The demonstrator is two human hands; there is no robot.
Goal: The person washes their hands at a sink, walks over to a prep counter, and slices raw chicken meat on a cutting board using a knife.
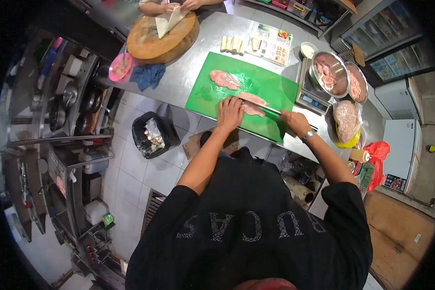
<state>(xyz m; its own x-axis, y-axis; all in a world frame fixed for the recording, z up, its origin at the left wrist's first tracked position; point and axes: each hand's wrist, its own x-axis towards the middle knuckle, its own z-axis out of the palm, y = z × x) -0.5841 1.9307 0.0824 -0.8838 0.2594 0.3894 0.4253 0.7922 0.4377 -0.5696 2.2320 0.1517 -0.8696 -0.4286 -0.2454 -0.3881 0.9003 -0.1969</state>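
A green cutting board (203, 99) lies on the steel table. My right hand (296, 123) is closed around the handle of a kitchen knife (267, 108), its blade pointing left across the board. Pieces of raw, pale pink meat, which look like chicken breast, show on both sides of the blade: one slice (254, 98) beyond it and another piece (253, 110) on the near side. My left hand (230, 114) presses its bent fingers on the left end of this meat, by the knife tip. Farther back on the board rests another whole piece of meat (224, 79).
Right of the board stand a digital scale (312, 102), a steel bowl of meat (346, 77) and a bagged lump (347, 121). Pale rolls (232, 44) lie behind. Across the table a person's hands (179, 7) fold a wrapper on a round wooden block (145, 41). A black bin (166, 145) stands below left.
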